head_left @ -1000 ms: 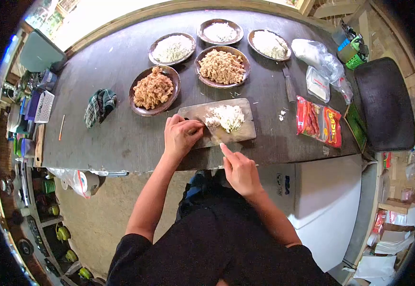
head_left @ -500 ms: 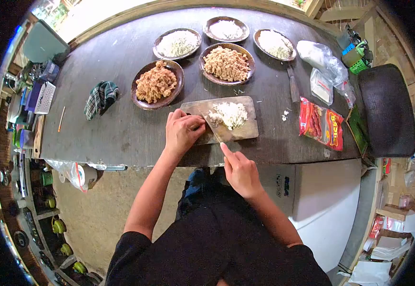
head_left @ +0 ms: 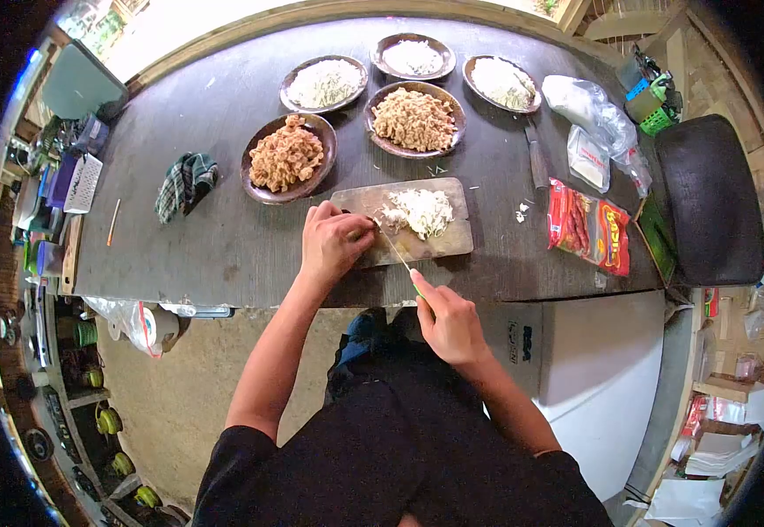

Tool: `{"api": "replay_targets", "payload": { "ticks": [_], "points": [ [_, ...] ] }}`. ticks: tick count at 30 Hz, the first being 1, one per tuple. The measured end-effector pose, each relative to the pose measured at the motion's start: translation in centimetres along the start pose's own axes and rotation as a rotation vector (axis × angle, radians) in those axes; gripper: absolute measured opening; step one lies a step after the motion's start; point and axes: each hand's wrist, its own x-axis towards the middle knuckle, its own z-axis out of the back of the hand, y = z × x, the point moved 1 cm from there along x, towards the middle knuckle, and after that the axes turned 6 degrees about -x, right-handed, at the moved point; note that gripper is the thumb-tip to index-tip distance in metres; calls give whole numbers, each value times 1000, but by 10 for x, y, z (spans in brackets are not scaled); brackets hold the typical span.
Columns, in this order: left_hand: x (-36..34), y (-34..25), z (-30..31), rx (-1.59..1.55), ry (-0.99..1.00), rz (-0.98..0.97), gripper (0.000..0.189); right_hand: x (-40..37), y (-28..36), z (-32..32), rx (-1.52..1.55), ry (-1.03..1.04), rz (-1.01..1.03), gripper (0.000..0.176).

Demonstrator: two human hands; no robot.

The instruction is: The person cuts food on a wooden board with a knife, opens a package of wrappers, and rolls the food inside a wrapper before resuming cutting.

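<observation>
A wooden cutting board [head_left: 452,245] lies near the table's front edge, with a pile of finely cut white food [head_left: 424,213] on it. My left hand [head_left: 336,239] is closed at the board's left side, its fingertips pressed on a small piece that they mostly hide. In my right hand [head_left: 449,318] is a knife [head_left: 397,251] with a green handle, its blade slanting up and left to my left fingertips. Behind the board stand a plate of brown fried food [head_left: 286,156] and a plate of paler brown pieces [head_left: 414,121].
Three plates of white shreds [head_left: 325,83] [head_left: 414,57] [head_left: 503,84] stand farther back. At right lie a brown-handled knife [head_left: 537,162], a red packet [head_left: 587,230], plastic bags [head_left: 594,114] and a black chair [head_left: 713,202]. A checked cloth [head_left: 186,186] is at left.
My right hand has moved slightly down and to the right with the knife, and more of the green handle shows. My left hand has barely moved.
</observation>
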Motion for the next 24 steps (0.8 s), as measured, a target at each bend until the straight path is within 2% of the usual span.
{"api": "replay_targets", "payload": {
  "ticks": [3,12,18,24],
  "points": [
    [1,-1,0,10,-4,-13,13,3,6,-1,-89,22,-12,48],
    [0,-2,0,16,-10,11,13,9,3,-2,-103,-8,-23,49],
    [1,-2,2,13,9,9,14,-4,1,-2,4,-69,19,48],
    [-1,0,0,10,0,29,13,3,7,-3,-56,-13,3,48]
  ]
}}
